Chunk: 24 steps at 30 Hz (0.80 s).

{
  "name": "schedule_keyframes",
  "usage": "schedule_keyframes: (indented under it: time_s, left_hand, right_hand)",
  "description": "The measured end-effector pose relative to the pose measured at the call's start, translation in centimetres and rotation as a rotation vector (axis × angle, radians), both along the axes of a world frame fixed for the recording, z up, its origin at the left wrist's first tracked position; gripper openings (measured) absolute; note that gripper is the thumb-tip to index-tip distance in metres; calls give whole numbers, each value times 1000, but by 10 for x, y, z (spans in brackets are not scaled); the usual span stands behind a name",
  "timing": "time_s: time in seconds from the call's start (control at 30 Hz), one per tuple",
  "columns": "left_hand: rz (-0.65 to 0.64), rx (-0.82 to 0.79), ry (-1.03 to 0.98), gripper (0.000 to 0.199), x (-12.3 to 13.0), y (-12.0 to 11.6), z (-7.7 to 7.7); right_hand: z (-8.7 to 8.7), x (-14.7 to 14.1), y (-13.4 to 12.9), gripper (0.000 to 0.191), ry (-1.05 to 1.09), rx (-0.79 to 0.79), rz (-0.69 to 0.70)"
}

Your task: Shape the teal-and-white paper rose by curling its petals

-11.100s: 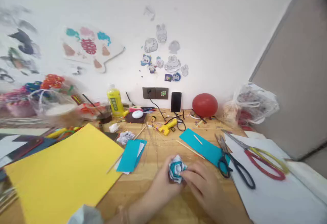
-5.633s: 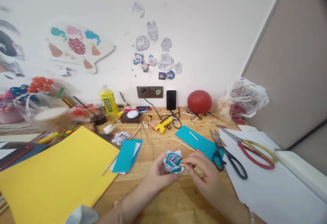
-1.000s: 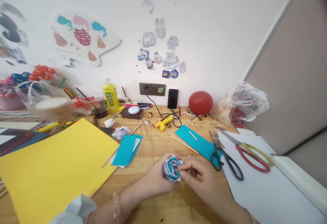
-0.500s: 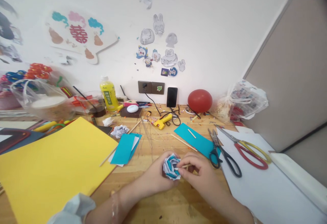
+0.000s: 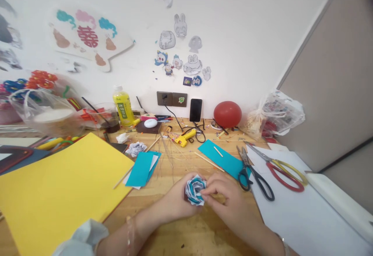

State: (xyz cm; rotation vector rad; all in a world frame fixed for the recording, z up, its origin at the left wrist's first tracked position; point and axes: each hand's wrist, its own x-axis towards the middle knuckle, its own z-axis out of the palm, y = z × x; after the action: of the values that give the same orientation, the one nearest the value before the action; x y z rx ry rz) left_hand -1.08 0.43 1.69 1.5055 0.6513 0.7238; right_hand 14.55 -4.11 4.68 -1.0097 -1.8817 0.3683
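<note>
A blue-and-white folded paper flower [image 5: 194, 190] faces up above the table's near middle. My left hand [image 5: 179, 197] wraps round it from the left and below, with most of the fingers hidden behind it. From the right, my right hand [image 5: 223, 197] reaches to the flower's inner petals, thumb and forefinger pinched together at the edge of its centre. Whatever lies between those fingertips is too small or hidden to make out. Beyond the hands lie cut blue paper strips [image 5: 140, 168] and a thin wooden stick [image 5: 209, 162].
Yellow paper [image 5: 67, 186] covers the left side. Black-handled scissors [image 5: 253, 174] and red-and-yellow-handled scissors [image 5: 287, 172] lie at right, by white paper [image 5: 294, 213]. Behind are a yellow glue gun [image 5: 185, 137], a phone [image 5: 196, 110], a red balloon [image 5: 227, 114] and a drink bottle [image 5: 122, 106].
Earlier a short thin stick showed in my right fingers, pointing into the flower; now it no longer shows. The right fingertips have turned slightly, and the left hand still cradles the flower.
</note>
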Motion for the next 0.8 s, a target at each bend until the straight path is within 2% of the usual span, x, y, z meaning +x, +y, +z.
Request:
schedule_keyframes:
  time_s: [0.2,0.33,0.67,0.8]
  left_hand:
    - [-9,9,10,44,0,2,-5]
    - [-21,7,1,43,1,3,-7]
    - [-46,-19,15,41,0,1,-6]
    - [-37,-11,21,40,1,0,-1]
  right_hand:
    - [3,2,1,14,-112,-8,-37]
    - [5,5,1,21,-188,10,-6]
    - [-1,9,3,21,-377,298,27]
    - [-2,9,3,19,-329,311,52]
